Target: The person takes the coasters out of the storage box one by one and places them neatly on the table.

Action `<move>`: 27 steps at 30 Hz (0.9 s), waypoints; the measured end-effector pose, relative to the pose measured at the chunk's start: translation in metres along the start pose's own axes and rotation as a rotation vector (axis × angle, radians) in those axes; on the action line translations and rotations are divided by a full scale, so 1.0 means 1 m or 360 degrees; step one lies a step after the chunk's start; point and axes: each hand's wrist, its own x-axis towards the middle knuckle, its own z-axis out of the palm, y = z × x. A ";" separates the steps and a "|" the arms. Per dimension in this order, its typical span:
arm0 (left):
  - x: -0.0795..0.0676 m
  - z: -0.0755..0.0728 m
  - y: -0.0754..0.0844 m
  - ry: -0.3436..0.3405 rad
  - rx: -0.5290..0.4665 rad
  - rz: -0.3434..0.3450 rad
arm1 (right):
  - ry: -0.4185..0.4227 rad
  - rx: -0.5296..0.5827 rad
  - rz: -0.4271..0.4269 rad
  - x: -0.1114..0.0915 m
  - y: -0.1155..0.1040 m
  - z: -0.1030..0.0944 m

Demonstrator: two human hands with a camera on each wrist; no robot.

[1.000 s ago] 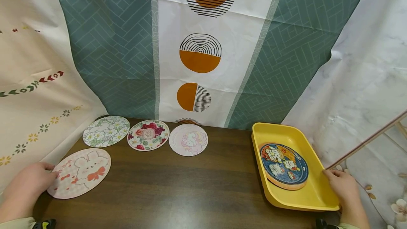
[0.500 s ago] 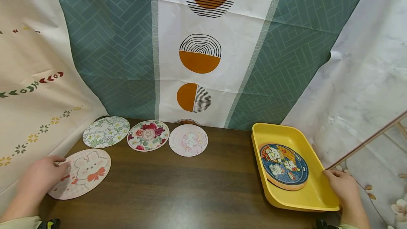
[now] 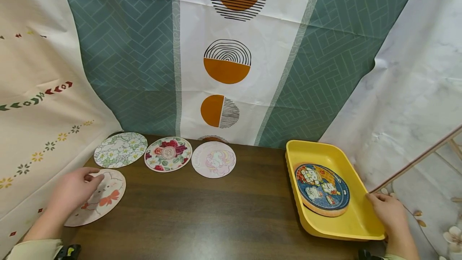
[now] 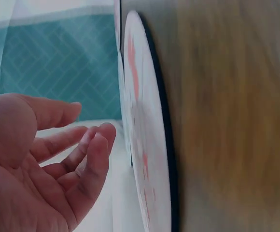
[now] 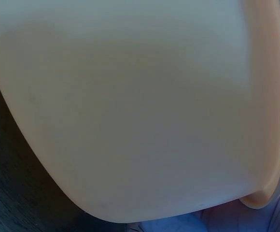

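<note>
My left hand [image 3: 75,189] is over a round white mat [image 3: 112,196] printed with a pink bunny and a red bow. In the left wrist view, the fingers of the left hand [image 4: 48,164] are loosely bent with nothing between them. Beside them, the mat [image 4: 147,121] shows a dark underside and lies flat on the table. On the far right, my right hand [image 3: 391,216] grips the right rim of a yellow tray [image 3: 323,151]. A blue round mat [image 3: 323,189] with cartoon figures lies inside it, on top of another round piece. The tray's wall [image 5: 130,121] fills the right wrist view.
Three more round mats lie along the back of the brown table [image 3: 216,220]: a green floral one [image 3: 120,149], a red rose one [image 3: 168,154] and a pale pink unicorn one [image 3: 213,159]. Patterned cloth [image 3: 137,59] hangs behind, with more cloth on both sides.
My left hand has moved right and slightly away from me, from the bunny mat's left edge to over its upper left part. The right hand and tray stay put.
</note>
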 end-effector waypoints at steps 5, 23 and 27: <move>0.006 0.009 0.021 -0.0021 -0.0042 0.0023 | 0.0010 0.0007 -0.0005 0.000 0.000 0.000; 0.036 0.038 0.103 -0.0008 -0.0294 0.0172 | -0.0003 0.0002 -0.0006 0.001 -0.001 -0.001; 0.042 0.047 0.121 0.0006 -0.0333 0.0203 | -0.0007 -0.0010 -0.0014 0.001 -0.001 0.000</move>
